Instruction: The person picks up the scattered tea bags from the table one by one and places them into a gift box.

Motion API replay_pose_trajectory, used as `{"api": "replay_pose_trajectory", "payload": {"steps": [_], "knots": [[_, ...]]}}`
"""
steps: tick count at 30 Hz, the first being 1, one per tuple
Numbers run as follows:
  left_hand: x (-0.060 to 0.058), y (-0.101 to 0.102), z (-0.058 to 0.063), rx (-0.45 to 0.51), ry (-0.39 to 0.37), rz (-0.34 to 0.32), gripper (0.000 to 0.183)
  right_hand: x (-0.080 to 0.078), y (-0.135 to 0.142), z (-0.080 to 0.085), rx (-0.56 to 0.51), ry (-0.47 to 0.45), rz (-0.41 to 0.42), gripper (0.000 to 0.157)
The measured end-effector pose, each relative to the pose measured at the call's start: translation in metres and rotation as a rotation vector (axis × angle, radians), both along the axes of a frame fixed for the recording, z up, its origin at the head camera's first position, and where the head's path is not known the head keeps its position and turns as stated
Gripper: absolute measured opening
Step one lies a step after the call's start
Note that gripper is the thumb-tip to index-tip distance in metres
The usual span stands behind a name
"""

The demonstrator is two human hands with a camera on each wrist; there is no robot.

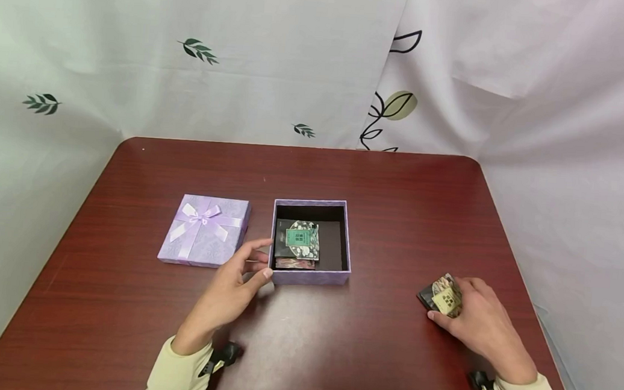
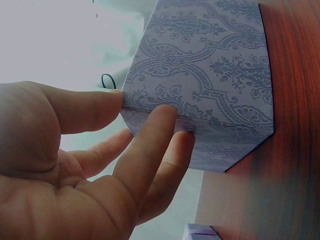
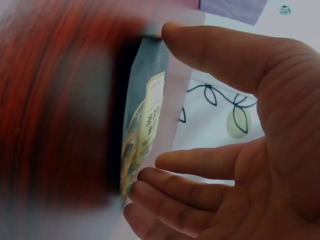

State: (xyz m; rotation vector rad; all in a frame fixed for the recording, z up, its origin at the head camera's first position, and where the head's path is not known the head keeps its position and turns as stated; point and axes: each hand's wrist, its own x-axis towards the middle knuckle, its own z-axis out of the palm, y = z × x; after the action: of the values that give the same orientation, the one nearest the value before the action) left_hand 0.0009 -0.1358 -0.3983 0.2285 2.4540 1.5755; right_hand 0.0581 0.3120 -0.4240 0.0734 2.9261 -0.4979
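In the head view, a lidless lavender box [image 1: 310,276] with a dark inside stands on the table. Inside it lies a dark flat packet with a green label [image 1: 298,238], over another packet with a reddish picture [image 1: 295,264]. My left hand [image 1: 231,292] touches the box's left side near its front corner, its fingers loosely extended. Far to the right, my right hand [image 1: 480,315] holds a dark packet with a yellowish label [image 1: 447,300] by its edges. In the right wrist view, the thumb meets one end of that packet [image 3: 145,115] and the fingertips meet the other.
A lavender lid [image 1: 203,236] with a ribbon bow lies left of the box. The reddish-brown table [image 1: 344,354] has rounded far corners. White cloth [image 1: 277,66] with leaf prints hangs behind it and at both sides.
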Motion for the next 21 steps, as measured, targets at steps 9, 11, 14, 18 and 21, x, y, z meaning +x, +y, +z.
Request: {"api": "replay_pose_trajectory", "payload": {"steps": [9,11,14,18,21], "knots": [[0.0000,-0.0006,-0.0005,0.007,-0.003,-0.002,0.054,0.0007,-0.0003,-0.0058,0.022,0.071,0.024,0.092],[-0.0001,-0.0008,-0.0007,0.008,-0.002,-0.003,0.054,0.0010,-0.0005,-0.0071,0.018,0.092,0.026,0.090],[-0.0004,-0.0012,-0.0007,0.006,0.000,-0.004,0.054,0.0016,-0.0018,-0.0077,0.007,0.121,0.032,0.087],[-0.0010,-0.0016,-0.0009,0.008,0.003,-0.006,0.053,0.0000,-0.0038,-0.0038,-0.004,0.154,0.045,0.084],[-0.0011,-0.0015,-0.0012,0.011,0.004,-0.009,0.053,-0.0036,-0.0054,0.0017,-0.010,0.177,0.061,0.084]]}}
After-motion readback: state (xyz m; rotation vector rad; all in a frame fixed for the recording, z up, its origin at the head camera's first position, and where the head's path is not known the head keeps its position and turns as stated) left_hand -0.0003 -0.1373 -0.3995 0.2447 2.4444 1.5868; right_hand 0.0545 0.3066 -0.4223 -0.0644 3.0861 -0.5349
